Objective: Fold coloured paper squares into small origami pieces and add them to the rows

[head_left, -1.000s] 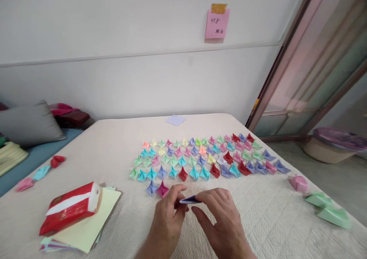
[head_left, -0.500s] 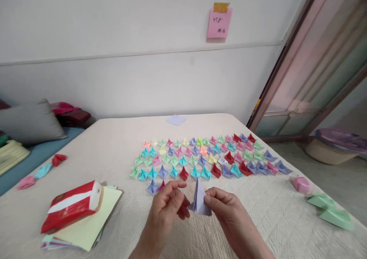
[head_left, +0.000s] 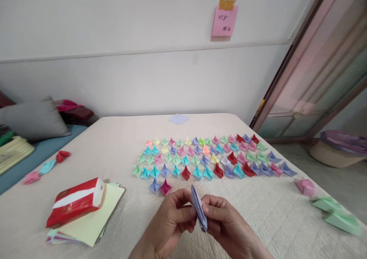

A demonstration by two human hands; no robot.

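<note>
A folded piece of lavender paper (head_left: 198, 208) is held up edge-on between both hands, its layers pressed together into a narrow shape. My left hand (head_left: 174, 219) pinches it from the left with thumb and fingers. From the right, my right hand (head_left: 222, 217) grips its other side, thumb on top. Just beyond the hands, a magenta folded paper boat (head_left: 165, 187) and a lavender paper boat (head_left: 155, 186) sit on the quilted cover. Behind them stand rows of small paper boats (head_left: 197, 172) in several colours.
At left, a red tissue pack (head_left: 76, 202) lies on a stack of coloured paper (head_left: 107, 209). A lavender sheet (head_left: 179, 119) rests near the far edge. Green folded papers (head_left: 342, 221) and a pink one (head_left: 305, 186) lie right; a red one (head_left: 62, 156) lies left. A bin (head_left: 335, 148) stands beyond.
The left hand has closed onto the lavender paper, which has turned from a broad upright triangle to a narrow edge-on shape. The view has shifted slightly.
</note>
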